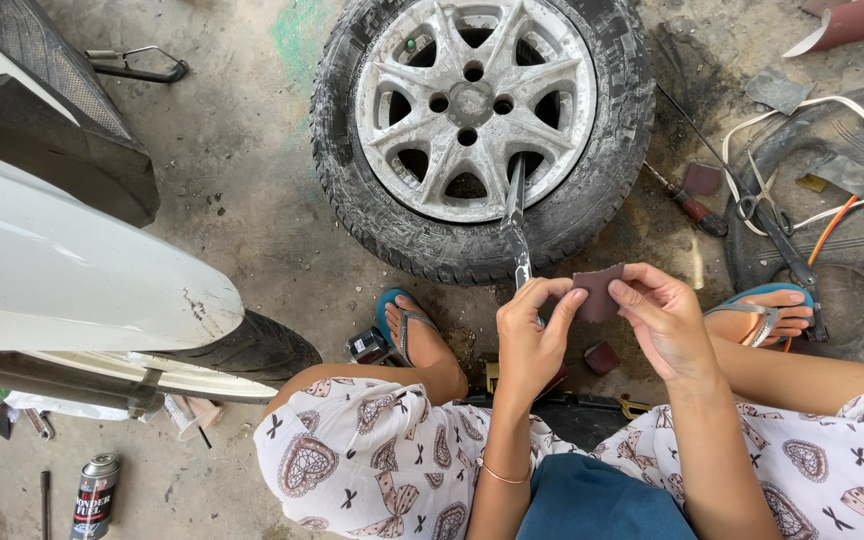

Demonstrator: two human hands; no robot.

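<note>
Both my hands pinch a small brown patch of sandpaper-like sheet (599, 289) in front of me. My left hand (532, 335) grips its left edge with thumb and forefinger. My right hand (664, 318) holds its right edge. Just beyond my hands lies a car wheel (482, 120) with a silver alloy rim and dirty black tyre, flat on the concrete floor. A flat metal lever (515, 225) rests across the tyre, one end on the rim, the other end pointing at my left hand.
A white scooter fender (72, 270) and its black tyre (252, 350) stand at left. A screwdriver (687, 205), scissors-like tool (777, 235), rubber tube (802, 150) and cords lie at right. A spray can (95, 495) lies at bottom left. Another brown piece (602, 357) lies by my knees.
</note>
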